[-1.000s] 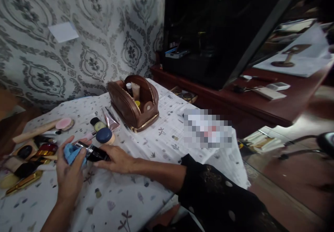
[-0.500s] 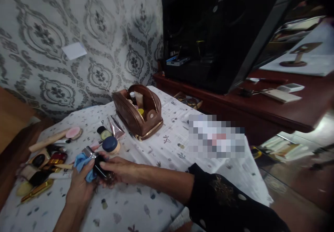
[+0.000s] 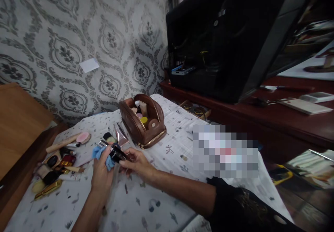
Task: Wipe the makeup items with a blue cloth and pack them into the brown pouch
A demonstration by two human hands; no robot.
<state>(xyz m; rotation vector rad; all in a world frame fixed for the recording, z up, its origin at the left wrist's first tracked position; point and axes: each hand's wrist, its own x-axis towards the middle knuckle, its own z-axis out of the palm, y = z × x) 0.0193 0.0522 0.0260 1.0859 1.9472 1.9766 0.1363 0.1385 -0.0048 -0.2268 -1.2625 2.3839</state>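
Observation:
My left hand (image 3: 101, 171) is closed on a crumpled blue cloth (image 3: 98, 152), which lies against the silver end of a dark, glossy bottle (image 3: 118, 154). The bottle is tilted above the table. My right hand (image 3: 139, 164) grips its other end, with the fingertips partly hidden. Just behind the hands are a shiny pink tube (image 3: 122, 138) and a small jar with a black lid (image 3: 106, 135), partly covered. Beyond them stands a brown cosmetic bag (image 3: 153, 134), unzipped, with several tubes and jars inside.
Several cosmetics lie at the left, among them a pink round compact (image 3: 83, 137), a gold tube (image 3: 48, 190) and a yellowish sponge (image 3: 38, 186). A patterned white cloth (image 3: 156, 204) covers the table. A large black television (image 3: 221, 51) stands behind right; a blurred patch hides something at the right.
The view has shifted left, so things sit further right. My hands have lifted the bottle and cloth slightly and now cover the blue-lidded jar seen before.

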